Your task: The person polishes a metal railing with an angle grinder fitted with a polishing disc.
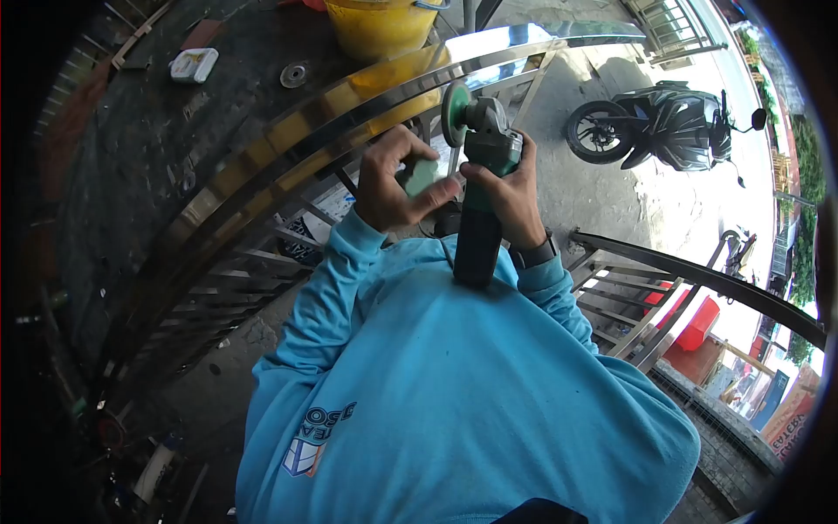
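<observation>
My right hand (511, 196) grips the body of a green angle grinder (484, 157), held upright in front of my chest with its green disc (455, 113) facing left. My left hand (393, 179) pinches a small pale green block (422, 177) right beside the grinder's head, just below the disc. Both arms wear light blue sleeves. A watch sits on my right wrist. Behind the hands runs a curved polished steel rail (349, 113) of a metal gate frame.
A yellow bucket (380, 26) stands beyond the rail. A small white container (194, 65) and a round disc (293, 74) lie on the dark floor at upper left. A parked motorcycle (663, 127) stands at upper right. Another railing (698, 279) and a red object (698, 323) lie to the right.
</observation>
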The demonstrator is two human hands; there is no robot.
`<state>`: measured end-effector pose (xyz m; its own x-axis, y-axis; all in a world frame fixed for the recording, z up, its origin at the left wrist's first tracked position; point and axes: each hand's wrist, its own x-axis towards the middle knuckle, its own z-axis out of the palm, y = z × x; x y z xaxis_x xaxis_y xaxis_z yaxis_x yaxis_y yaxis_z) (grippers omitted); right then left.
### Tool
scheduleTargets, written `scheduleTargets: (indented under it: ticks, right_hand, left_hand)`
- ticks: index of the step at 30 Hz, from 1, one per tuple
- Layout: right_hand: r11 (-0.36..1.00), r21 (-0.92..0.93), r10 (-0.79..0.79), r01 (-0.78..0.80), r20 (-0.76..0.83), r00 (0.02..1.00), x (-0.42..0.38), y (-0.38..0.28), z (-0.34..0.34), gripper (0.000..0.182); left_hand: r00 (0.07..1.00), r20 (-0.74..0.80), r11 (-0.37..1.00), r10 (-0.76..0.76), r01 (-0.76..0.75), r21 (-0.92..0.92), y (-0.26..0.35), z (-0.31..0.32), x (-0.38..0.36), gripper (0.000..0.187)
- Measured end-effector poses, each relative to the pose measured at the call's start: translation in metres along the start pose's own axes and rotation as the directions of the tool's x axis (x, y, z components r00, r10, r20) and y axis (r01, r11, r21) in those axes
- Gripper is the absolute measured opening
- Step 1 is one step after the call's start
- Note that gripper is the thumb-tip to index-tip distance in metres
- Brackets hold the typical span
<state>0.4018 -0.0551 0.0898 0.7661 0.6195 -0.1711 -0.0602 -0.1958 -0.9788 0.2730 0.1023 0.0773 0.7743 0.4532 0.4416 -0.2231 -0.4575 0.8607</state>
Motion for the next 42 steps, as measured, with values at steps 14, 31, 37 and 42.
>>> scheduleTargets:
  ticks: [14, 31, 37, 42]
  right_hand:
    - [0.772, 0.506, 0.489, -0.385, -0.085, 0.868, 0.092, 0.082, -0.147, 0.059]
    - [0.803, 0.383, 0.537, -0.457, -0.131, 0.833, 0.137, 0.073, -0.202, 0.058]
    - [0.859, 0.206, 0.503, -0.469, -0.169, 0.848, 0.152, 0.059, -0.202, 0.053]
    - [0.915, -0.260, 0.294, -0.309, -0.097, 0.951, 0.185, 0.031, -0.204, 0.072]
  left_hand:
    - [0.778, 0.625, 0.927, 0.058, -0.274, 0.255, -0.015, 0.144, 0.033, 0.075]
    - [0.701, 0.684, 0.864, 0.202, -0.457, 0.213, -0.046, 0.211, 0.073, 0.067]
    - [0.764, 0.615, 0.887, 0.196, -0.406, 0.221, -0.050, 0.221, 0.068, 0.064]
    - [0.799, 0.597, 0.995, -0.079, 0.096, 0.004, -0.038, 0.214, 0.081, 0.083]
